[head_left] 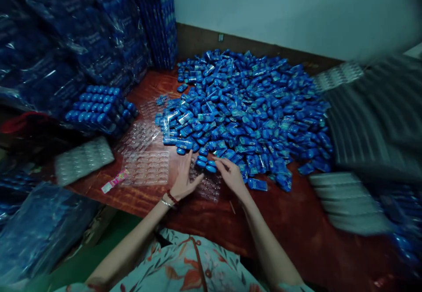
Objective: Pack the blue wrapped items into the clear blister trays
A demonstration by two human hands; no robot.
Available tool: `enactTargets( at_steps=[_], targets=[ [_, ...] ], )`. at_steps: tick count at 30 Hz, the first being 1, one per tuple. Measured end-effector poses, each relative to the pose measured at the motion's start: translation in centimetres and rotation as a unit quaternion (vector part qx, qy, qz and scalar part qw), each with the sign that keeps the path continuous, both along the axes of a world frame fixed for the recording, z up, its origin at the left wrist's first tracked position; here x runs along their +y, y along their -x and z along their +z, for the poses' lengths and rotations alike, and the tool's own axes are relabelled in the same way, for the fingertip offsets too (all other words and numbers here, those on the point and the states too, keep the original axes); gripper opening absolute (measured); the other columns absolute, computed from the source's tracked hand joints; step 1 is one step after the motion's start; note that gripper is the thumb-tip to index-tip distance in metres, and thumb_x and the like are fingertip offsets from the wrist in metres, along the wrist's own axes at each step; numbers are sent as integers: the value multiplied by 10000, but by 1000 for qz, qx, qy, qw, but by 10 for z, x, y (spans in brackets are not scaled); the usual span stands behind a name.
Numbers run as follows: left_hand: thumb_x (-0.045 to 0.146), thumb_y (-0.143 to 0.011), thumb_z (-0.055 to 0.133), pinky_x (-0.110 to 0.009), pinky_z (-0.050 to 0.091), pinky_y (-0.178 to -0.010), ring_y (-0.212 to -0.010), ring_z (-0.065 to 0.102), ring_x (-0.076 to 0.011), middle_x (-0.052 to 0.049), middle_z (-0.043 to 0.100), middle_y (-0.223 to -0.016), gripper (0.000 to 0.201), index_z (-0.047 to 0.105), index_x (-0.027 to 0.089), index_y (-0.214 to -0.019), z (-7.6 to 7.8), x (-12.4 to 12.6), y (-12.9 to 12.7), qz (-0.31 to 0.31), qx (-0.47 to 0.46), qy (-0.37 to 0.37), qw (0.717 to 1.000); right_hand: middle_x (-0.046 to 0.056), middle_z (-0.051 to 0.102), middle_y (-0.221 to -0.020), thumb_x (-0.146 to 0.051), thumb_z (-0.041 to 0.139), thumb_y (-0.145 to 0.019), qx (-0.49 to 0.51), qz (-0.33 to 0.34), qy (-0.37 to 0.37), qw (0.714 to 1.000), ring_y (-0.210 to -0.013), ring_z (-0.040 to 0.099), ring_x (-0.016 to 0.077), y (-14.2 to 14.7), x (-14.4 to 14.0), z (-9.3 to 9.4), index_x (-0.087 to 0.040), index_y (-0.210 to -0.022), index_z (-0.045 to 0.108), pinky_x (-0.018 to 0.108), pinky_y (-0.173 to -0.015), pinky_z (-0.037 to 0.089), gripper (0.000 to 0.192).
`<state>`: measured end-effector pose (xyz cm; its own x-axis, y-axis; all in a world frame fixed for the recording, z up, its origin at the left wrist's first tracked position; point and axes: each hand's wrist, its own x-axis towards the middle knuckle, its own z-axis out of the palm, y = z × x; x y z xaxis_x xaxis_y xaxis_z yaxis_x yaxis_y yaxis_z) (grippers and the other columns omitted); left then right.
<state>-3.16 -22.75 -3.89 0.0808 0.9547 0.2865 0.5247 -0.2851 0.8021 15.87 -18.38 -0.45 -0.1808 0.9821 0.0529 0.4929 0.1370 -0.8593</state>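
Blue pieces [247,120], hundreds by the look of it and too tightly heaped to count, sprawl across the middle of the red tabletop [280,217], many in clear wrap. Two hands at the near edge! Left hand [183,180]: fingers released and spread, index tip right by the heap. Right hand [232,175]: fingers bent beside a small cluster [201,164] of about five blue pieces; whether they grasp one, I cannot tell.

Now the containers. One clear tray [211,189] lies beneath the hands; whether the cluster sits in its cells is too blurred to say. Left of it, one clear moulded tray [145,168] shows red wood through its cells, and more overlapping sheets [140,136] lie behind. Farther left, one filled stack [99,107] carries blue pieces, roughly four rows on top. One pink packet [115,181]; one whitish tray [84,160] on the left, two on the right.
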Motion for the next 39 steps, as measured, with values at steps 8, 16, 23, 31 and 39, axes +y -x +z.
enactTargets(
  at_steps=[8, 16, 23, 31, 39],
  targets=[
    [148, -796, 521, -398, 460, -832, -994, 517, -254, -123, 527, -1108, 332, 529, 152, -1128, 35, 74, 32, 3, 316, -8, 949, 121, 562, -1130, -147, 495, -825, -373, 114, -133, 911, -1005, 497, 245, 11, 60, 17, -179, -1162, 573, 364, -810, 421, 348],
    [163, -888, 411, -324, 481, -823, -975, 573, -195, -108, 554, -1106, 416, 347, 162, -1299, 48, 54, 64, -25, 239, -13, 971, 118, 568, -1115, -266, 465, -857, -243, 25, -126, 961, -972, 561, 230, -25, 34, 22, -150, -1200, 476, 341, -801, 450, 363],
    [122, -879, 405, -308, 499, -837, -967, 581, -170, -81, 558, -1054, 309, 488, 194, -1168, 38, -34, 59, -46, 107, 22, 993, 54, 620, -1028, -234, 469, -882, -52, -5, -92, 994, -973, 586, 183, -29, -64, 11, -237, -1077, 574, 346, -861, 472, 221],
    [122, -919, 318, -323, 513, -813, -995, 566, -185, -107, 559, -1075, 398, 447, 208, -1286, 7, -10, 36, -130, 175, -128, 968, 105, 600, -1102, -95, 366, -884, -140, 66, -202, 967, -1065, 570, 183, -5, -66, -24, -187, -1251, 474, 332, -878, 505, 394],
    [146, -930, 271, -350, 514, -791, -969, 555, -213, -133, 573, -1065, 369, 438, 136, -1259, 38, -1, 23, -249, 326, -80, 909, 98, 614, -833, -71, 373, -870, -396, 177, -187, 881, -746, 591, 184, 13, -55, 15, -140, -1130, 584, 288, -636, 512, 342]
  ],
)
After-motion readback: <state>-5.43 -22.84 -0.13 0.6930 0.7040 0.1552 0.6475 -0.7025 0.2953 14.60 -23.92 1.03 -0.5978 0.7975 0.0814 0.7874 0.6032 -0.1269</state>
